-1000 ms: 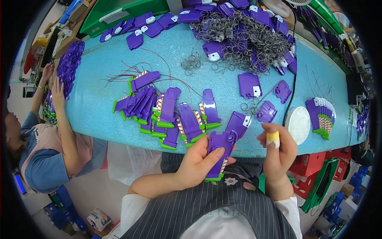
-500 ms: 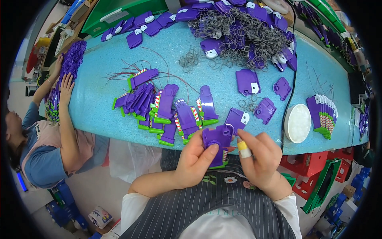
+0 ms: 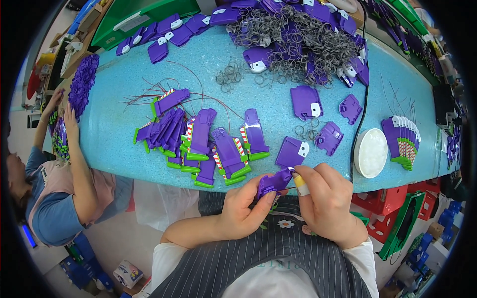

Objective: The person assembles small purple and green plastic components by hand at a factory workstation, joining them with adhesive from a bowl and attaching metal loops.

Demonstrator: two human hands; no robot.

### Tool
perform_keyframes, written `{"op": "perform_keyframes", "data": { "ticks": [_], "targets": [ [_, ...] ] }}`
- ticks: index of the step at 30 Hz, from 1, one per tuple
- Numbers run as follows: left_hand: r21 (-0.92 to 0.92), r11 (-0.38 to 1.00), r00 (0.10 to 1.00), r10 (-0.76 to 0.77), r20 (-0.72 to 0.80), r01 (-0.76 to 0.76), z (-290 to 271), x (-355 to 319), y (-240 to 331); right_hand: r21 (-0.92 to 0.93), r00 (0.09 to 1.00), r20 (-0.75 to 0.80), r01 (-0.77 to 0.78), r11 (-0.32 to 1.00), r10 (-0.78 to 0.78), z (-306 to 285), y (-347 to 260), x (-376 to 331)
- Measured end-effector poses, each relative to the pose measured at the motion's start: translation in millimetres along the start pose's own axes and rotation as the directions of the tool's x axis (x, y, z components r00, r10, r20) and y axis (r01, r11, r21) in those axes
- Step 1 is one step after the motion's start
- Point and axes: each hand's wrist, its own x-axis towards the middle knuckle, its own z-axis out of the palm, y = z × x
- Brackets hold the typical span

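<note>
Just over the table's front edge, my left hand [image 3: 243,208] grips a purple plastic part [image 3: 271,184] by its left side, thumb across its face. At the part's right corner my right hand [image 3: 325,201] is closed, thumb and fingers pinching its edge. A yellow and white wrap covers one of its fingers. A thin dark strand shows between the hands; I cannot make out its kind. Beyond them lies a purple piece with a white corner [image 3: 292,152]. To the left are purple, green-ended wing-like pieces [image 3: 230,153], some with red-and-white striped edges and thin red wires.
A heap of grey wire rings [image 3: 318,49] covers purple pieces at the back. A white round dish [image 3: 371,154] stands right of a black cable [image 3: 364,109], beside fanned striped pieces [image 3: 400,141]. At far left a co-worker [image 3: 64,193] reaches into a purple pile [image 3: 82,89].
The purple part has been tipped, so less of its face shows, and my right fingers have closed in on its corner. The view has shifted slightly.
</note>
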Motion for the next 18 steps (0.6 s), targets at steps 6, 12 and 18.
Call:
{"op": "perform_keyframes", "data": {
  "ticks": [6,12,18],
  "targets": [
    [-0.06,0.998,1.0,0.025,-0.007,-0.025,4.3,-3.6,0.5,0.048,0.999,-0.023,-0.037,0.998,0.038,3.4,-0.3,-7.3],
    [0.358,0.915,0.98,0.152,0.125,-0.187,4.1,-2.6,17.4,0.365,0.995,-0.034,-0.076,0.928,0.094,6.2,5.9,-7.0],
    [-0.179,0.981,0.997,-0.072,0.009,0.072,5.9,-8.7,14.1,0.333,0.992,-0.042,0.13,0.934,-0.123,4.8,18.2,-8.3]
  ]
}}
